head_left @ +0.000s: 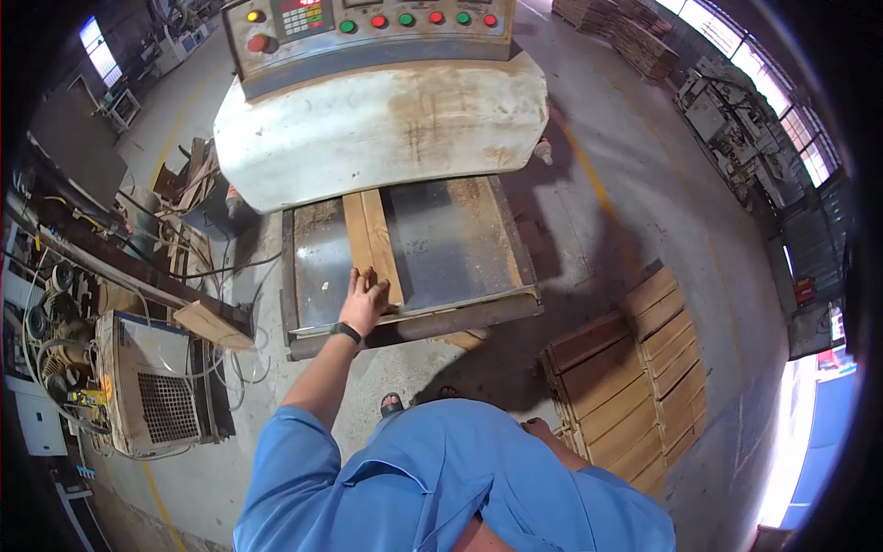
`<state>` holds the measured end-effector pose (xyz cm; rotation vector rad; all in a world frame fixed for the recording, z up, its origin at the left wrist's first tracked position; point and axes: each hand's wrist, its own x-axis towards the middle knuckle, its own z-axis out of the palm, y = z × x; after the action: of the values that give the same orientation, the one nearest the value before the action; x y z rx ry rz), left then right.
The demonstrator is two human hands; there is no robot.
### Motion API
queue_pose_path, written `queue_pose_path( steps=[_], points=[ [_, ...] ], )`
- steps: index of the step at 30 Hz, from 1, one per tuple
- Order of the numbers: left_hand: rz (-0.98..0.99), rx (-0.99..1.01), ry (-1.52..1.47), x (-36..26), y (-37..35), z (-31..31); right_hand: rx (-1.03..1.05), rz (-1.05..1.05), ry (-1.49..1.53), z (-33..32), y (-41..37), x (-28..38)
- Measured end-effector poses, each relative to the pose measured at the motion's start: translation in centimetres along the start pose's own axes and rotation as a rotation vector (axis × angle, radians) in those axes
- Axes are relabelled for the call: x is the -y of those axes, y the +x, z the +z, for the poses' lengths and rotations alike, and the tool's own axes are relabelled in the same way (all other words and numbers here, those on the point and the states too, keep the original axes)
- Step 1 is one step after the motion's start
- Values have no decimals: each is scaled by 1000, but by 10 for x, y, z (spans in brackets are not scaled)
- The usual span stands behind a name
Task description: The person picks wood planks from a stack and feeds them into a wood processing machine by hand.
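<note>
Two narrow wooden boards lie side by side on the metal bed of a machine, their far ends under its white hood. My left hand, with a dark band at the wrist, rests on the near end of the boards, fingers somewhat spread and pointing toward the hood. Low by my right side is my right hand, mostly hidden by the blue shirt; its fingers cannot be made out. The nearest thing to it is a stack of wooden boards on the floor.
A control panel with coloured buttons tops the machine. At the left stand a bin of wood scraps, loose hoses and a grilled box. A roller edges the bed's near side. More machinery is at the right.
</note>
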<state>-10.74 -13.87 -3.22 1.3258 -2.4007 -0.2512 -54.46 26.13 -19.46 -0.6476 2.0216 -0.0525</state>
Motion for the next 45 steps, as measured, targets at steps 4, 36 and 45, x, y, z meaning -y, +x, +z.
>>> queue_pose_path(
  steps=[4, 36, 45],
  points=[
    [-89, 7, 26, 22, 50, 7, -6, -45, 166, -6, 10, 0],
    [33, 105, 91, 83, 174, 5, -472, 163, 405, 168, -99, 11],
    [600, 114, -5, -71, 130, 16, -503, 361, 680, 283, -193, 40]
  ],
)
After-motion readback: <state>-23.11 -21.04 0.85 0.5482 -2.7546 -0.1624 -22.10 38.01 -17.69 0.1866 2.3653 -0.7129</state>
